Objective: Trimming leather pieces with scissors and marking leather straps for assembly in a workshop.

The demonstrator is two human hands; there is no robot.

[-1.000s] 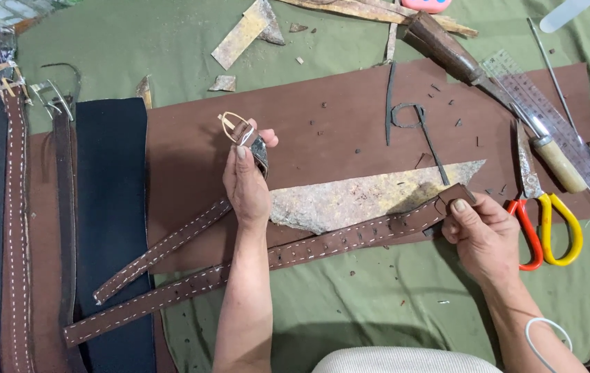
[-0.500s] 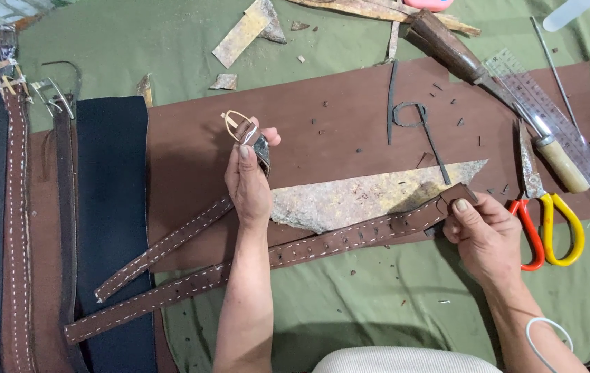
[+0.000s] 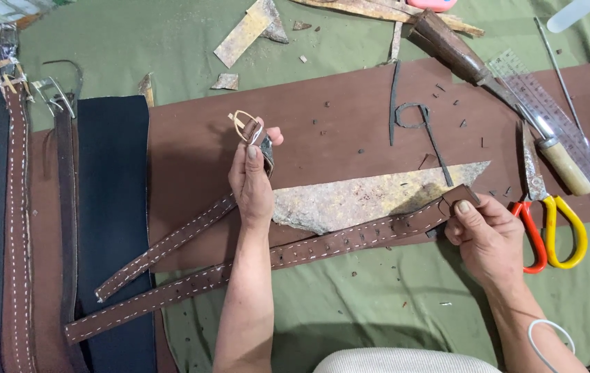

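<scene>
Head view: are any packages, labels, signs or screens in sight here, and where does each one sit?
None: no package, label, sign or screen shows.
Nearest to it: a clear plastic ruler with printed markings, lying slantwise at the upper right of the brown leather sheet, beside the scissors.

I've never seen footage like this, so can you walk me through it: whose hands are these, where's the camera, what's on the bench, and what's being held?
There is no machine here: a person works with two bare hands, filmed by a camera on their head looking down. The left hand holds up the buckle end of a short stitched brown strap. The right hand pinches the tip of a longer stitched strap that runs slanting across the bench. Under them lie a brown leather sheet and a pale wedge-shaped scrap, all on a green cloth. At the right are scissors with red and yellow handles, a wooden-handled tool and a clear ruler. At the left are more straps and a dark panel.
</scene>
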